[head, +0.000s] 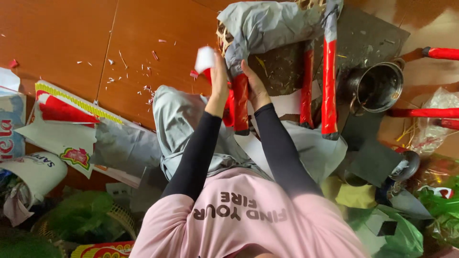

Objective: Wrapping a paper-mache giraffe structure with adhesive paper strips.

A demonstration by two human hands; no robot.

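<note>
A woven frame figure covered in grey paper (267, 26) lies in front of me, with several legs wrapped in red paper. Both hands are at the nearest red leg (240, 102). My right hand (256, 88) grips that leg from the right side. On the leg's left side, my left hand (219, 81) pinches a small white paper piece (205, 58) at its fingertips. Two more red legs (329, 86) point toward me just to the right. My grey trouser knee (177, 119) sits under my left arm.
A metal pot (377, 86) stands on a dark mat (368, 38) at the right. More red sticks (425, 112) lie beyond it. Torn printed packaging (67, 124) and paper scraps cover the brown floor at left. Green plastic bags (440, 205) lie at lower right.
</note>
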